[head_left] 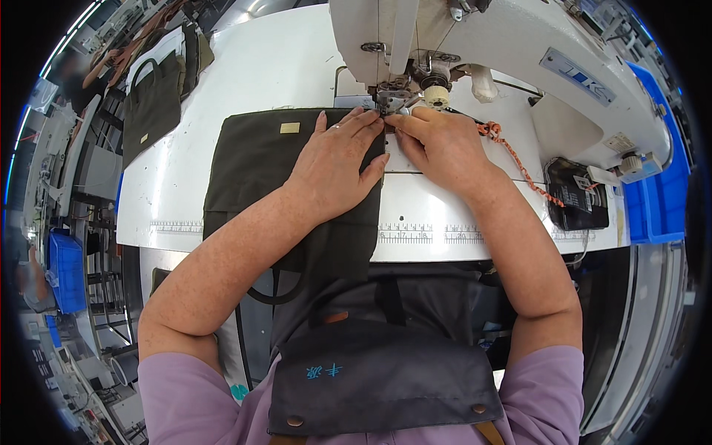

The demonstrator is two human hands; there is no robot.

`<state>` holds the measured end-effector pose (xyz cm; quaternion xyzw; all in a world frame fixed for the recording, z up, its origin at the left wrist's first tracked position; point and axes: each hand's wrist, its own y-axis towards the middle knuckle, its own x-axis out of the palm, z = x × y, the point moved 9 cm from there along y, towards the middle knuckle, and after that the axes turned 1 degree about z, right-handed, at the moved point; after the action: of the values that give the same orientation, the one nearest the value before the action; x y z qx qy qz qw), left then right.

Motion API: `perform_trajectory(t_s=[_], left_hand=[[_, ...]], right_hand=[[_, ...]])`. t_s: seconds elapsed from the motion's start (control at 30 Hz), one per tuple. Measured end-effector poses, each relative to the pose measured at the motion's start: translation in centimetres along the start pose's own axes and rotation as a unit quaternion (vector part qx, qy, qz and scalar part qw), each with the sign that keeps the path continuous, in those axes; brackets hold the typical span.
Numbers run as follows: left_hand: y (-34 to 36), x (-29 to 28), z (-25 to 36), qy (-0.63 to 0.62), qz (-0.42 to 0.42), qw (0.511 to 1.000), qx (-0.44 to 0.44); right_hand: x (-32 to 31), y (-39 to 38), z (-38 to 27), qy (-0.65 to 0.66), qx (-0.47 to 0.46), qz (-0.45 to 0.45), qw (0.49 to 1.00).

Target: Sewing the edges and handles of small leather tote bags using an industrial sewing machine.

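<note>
A dark green fabric bag [245, 170] with a small pale label lies on the sewing table, its right edge running up to the presser foot [382, 100] of a white sewing machine [512, 52]. Flat on the bag rests my left hand [337, 156], fingers stretched toward the needle and thumb apart. My right hand [445, 148] is curled beside the bag's right edge, its index fingertip close to the foot. Whatever its fingers may grip is hidden. One looped handle [276, 299] hangs over the table's front edge toward my lap.
Another dark green bag [152, 104] with a handle lies at the far left. An orange braided cord [523, 167] hangs near the machine; a black packet [575, 196] lies at right. Blue bins [653, 200] stand beyond. A ruler strip [437, 233] runs along the front. People sit at far left.
</note>
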<state>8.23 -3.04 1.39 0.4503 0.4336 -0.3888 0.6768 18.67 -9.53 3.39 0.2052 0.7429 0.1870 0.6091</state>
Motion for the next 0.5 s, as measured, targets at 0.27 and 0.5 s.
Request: perform_trajectory(t_s=[0.27,0.5], left_hand=[[0.01,0.15,0.16,0.005,0.005,1.0,-0.018],[0.48,0.71,0.03,-0.008,-0.021,0.999,-0.044]], right_hand=[[0.17,-0.08,0.19,-0.006,0.004,-0.006,1.0],[-0.19,-0.43,0.58,0.006,0.014,-0.003,1.0]])
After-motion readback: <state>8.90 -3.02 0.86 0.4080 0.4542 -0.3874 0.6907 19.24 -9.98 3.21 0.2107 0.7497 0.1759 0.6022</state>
